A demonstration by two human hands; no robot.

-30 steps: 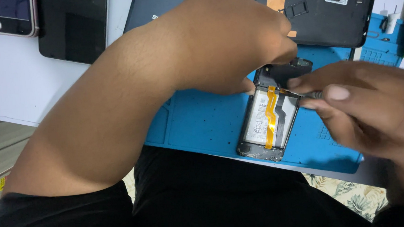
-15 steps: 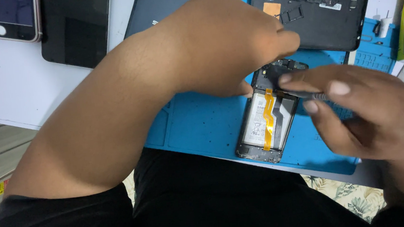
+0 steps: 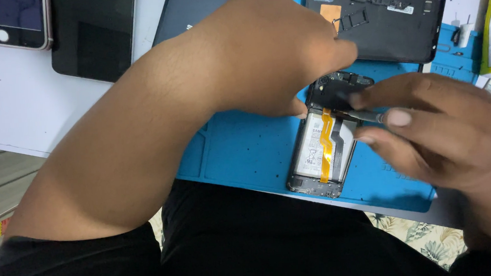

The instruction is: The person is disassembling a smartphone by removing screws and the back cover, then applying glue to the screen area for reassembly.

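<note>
Phone [image 3: 322, 150] opened, one, on blue mat [image 3: 246, 149], long axis 6-to-12 o'clock, near end by mat's near edge | right hand [image 3: 441, 130] at 3 o'clock, fingers pinched on thin tool [image 3: 365, 114] | left hand [image 3: 268, 50] at 11 o'clock, fingers bent onto phone's top-left edge | back cover [image 3: 387, 24], one, at 12 o'clock | three devices far left.

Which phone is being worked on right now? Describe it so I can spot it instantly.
Start at the blue work mat on the white desk. At its near edge lies the opened phone, between the left hand and the right hand, which holds a thin metal tool. Unlike the removed black back cover behind it, it shows a white battery crossed by an orange ribbon cable.
</note>
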